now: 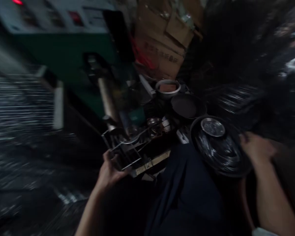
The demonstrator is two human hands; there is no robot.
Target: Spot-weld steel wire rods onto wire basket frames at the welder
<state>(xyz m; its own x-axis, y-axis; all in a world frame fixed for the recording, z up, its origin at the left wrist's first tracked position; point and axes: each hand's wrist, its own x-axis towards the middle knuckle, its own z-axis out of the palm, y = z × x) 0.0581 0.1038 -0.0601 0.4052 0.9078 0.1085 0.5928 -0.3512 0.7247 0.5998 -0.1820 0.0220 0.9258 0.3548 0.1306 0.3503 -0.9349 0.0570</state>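
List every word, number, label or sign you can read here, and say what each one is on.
None reads reliably.
Cardboard box: a line of printed Chinese characters, too blurred to quote with confidence.
White panel above the green surface: a small red patch and dark shapes, no legible text.

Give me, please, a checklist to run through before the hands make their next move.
1. Left hand at the frame: ok.
2. Right hand at the tray's edge: ok.
3. Firm hold by the right fingers: cannot tell, too dark and blurred.
4. Small dish within the tray's rim: ok.
5. Bowl away from both hands: ok.
6. Sharp, bright view: not ok, blurred and dim.
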